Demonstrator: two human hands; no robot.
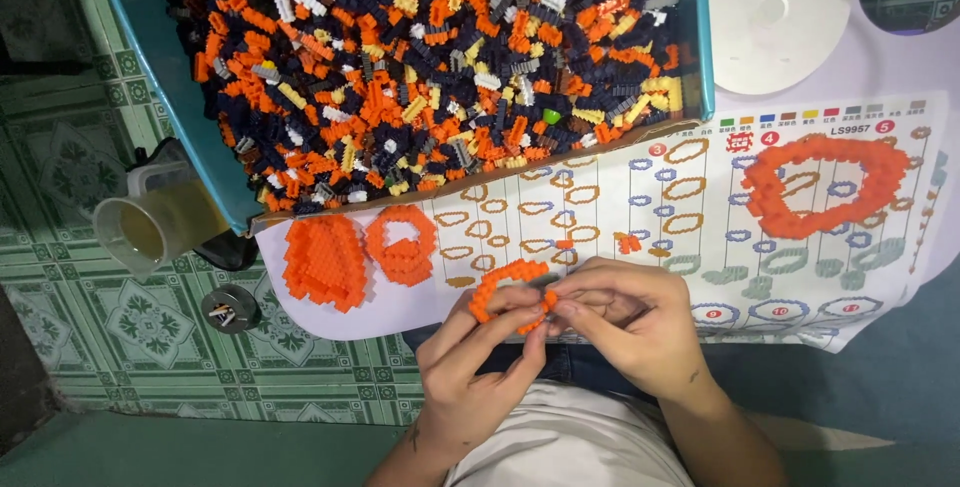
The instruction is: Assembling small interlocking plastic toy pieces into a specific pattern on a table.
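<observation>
My left hand (pixel 470 362) and my right hand (pixel 625 322) meet just below the paper sheet's lower edge. Together they hold a small curved ring of orange mini bricks (pixel 505 282). The left fingers grip its lower left side. The right fingertips pinch its right end, where a dark piece shows. On the instruction sheet (pixel 700 247) lie a solid orange brick slab (pixel 325 262), an orange ring with a filled lower half (pixel 402 244) beside it, and a large orange ring (pixel 825 185) at the right.
A blue tray (pixel 215 162) filled with orange, black, yellow and white mini bricks takes up the top. A clear cup of yellowish liquid (pixel 150 227) and a tape roll (pixel 230 307) sit on the green tiled floor at the left. A white lamp base (pixel 770 12) stands top right.
</observation>
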